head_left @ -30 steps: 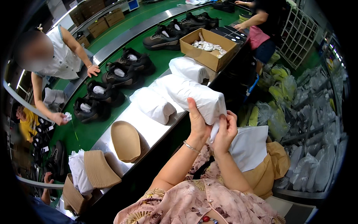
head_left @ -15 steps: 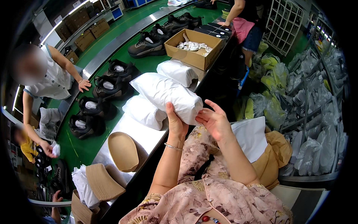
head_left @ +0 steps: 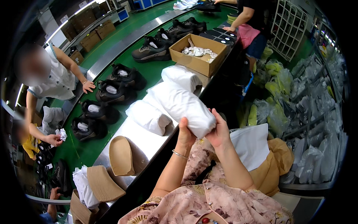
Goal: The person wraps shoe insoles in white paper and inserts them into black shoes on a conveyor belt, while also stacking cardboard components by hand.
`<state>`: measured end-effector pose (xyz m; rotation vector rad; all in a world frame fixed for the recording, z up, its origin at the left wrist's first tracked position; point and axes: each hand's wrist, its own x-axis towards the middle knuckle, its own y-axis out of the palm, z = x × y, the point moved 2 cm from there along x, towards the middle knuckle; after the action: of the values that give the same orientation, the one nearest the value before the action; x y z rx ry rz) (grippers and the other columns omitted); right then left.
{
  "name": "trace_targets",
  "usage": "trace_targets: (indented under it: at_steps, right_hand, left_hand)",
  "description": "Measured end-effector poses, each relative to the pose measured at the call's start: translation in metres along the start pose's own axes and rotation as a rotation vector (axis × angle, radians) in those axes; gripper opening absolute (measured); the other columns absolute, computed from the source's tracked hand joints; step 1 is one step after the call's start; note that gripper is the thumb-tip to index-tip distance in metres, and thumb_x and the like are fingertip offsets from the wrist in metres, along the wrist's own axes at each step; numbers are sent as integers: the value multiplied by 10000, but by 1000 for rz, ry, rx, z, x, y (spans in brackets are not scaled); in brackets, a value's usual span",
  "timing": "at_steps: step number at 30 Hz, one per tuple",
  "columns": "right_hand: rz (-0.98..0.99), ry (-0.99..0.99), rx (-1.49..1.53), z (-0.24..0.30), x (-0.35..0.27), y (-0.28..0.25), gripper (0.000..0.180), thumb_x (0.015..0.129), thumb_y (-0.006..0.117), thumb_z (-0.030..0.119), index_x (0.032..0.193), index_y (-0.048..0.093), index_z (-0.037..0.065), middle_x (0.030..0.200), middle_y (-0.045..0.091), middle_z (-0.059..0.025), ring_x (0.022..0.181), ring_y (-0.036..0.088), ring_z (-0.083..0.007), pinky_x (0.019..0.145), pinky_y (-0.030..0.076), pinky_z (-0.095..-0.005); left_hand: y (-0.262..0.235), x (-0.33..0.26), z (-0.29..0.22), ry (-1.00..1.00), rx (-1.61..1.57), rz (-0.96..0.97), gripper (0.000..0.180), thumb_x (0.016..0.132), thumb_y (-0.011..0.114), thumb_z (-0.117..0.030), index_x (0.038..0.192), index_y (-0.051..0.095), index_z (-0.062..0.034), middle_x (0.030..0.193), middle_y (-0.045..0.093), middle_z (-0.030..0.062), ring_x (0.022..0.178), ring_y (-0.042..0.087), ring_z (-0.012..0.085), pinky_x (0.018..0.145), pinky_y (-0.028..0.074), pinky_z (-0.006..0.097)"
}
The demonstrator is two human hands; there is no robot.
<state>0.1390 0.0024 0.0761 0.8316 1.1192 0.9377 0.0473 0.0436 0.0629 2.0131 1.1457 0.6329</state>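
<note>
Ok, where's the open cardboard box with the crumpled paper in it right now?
In the head view, the open cardboard box sits on the worktop at upper centre, just beyond the white paper-wrapped bundles and right of the dark shoes on the green belt.

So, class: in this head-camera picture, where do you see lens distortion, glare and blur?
Head view: fisheye bends the grey conveyor rail and leaves black corners; ceiling light glares off that rail at upper left; the white paper-wrapped bundle, gripped at its near end by the left hand and right hand, is bright and sharp; one co-worker's face is blurred.
</note>
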Motion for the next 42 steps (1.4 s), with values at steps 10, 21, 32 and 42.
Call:
trace_targets:
  at_steps: [10,21,32,42]
  right_hand:
    - [-74,-238,-546,23,26,-31,318,939,452,310,1081,538,38,996,597,-71,894,581,-178,804,459,-310]
    - [111,-964,-1397,21,19,-18,830,602,807,174,1236,298,6,1189,445,-194,1032,501,-283,881,428,-383]
    - [331,-1213,-1628,58,134,40,781,602,799,145,1229,349,26,1105,510,-196,1001,538,-339,850,449,-374]
    - [187,-1163,-1720,37,195,19,805,611,774,204,1239,315,-5,1128,449,-230,1041,465,-387,904,396,-430]
  left_hand:
    - [-17,13,16,-8,94,-73,947,663,740,-489,1330,277,-2,1234,447,105,1136,462,218,974,383,351]
    - [-1,38,13,-95,22,-129,784,797,679,-349,1330,265,51,1281,412,142,1190,416,254,1010,338,355]
    - [-5,195,-80,628,1608,-683,611,885,528,-340,1293,360,81,1315,386,288,1255,340,385,1036,271,404]
    - [-98,282,-72,56,1399,-860,417,802,565,-382,982,653,-16,1008,633,212,1017,561,365,880,429,421]
